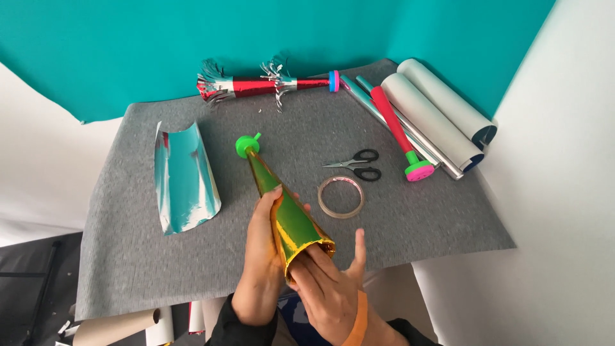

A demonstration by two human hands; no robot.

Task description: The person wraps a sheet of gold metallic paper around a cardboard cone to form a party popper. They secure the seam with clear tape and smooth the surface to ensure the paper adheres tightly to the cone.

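Foil horns – three: gold-green cone, red fringed horn, red-handled horn. Scissors – one. Tape ring – one. Paper rolls – two.

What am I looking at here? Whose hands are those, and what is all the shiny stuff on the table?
The picture comes from a camera worn on a person's head, looking down, so the two hands at the bottom are that person's own. The left hand wraps around a shiny green and gold foil cone with a green plastic mouthpiece at its narrow tip. The right hand has its fingers tucked inside the cone's wide open end.

They work over a grey mat. On it lie a curled sheet of silver foil, a tape roll, black scissors, a finished red foil horn with fringes, a red stick with a pink and green end, and rolled paper sheets.
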